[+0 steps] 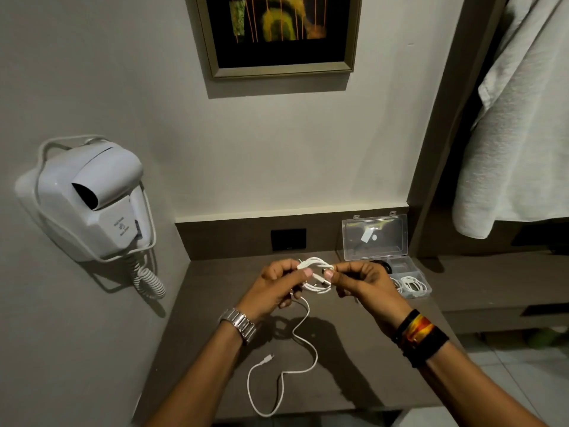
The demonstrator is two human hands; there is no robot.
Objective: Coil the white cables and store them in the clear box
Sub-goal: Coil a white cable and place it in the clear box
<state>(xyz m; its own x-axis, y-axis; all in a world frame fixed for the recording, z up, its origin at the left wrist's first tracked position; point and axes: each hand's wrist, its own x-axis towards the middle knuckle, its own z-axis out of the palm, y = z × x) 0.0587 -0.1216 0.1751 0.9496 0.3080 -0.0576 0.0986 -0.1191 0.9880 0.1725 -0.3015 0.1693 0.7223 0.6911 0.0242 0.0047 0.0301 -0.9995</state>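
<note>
I hold a white cable (317,266) above the brown counter, partly wound into a small coil between my hands. My left hand (275,285) pinches the coil's left side and my right hand (360,282) pinches its right side. The cable's loose tail (303,337) hangs from my left hand and curls over the counter, with its plug lying near the front. The clear box (411,295) stands open at the back right, its lid (374,237) propped upright. Another coiled white cable (411,286) lies inside it, partly hidden behind my right hand.
A wall-mounted white hair dryer (89,201) with a spiral cord hangs at the left. A dark socket plate (288,239) sits in the back panel. A framed picture (278,32) hangs above, and white towelling (517,118) hangs at the right. The counter (354,380) ends near the bottom.
</note>
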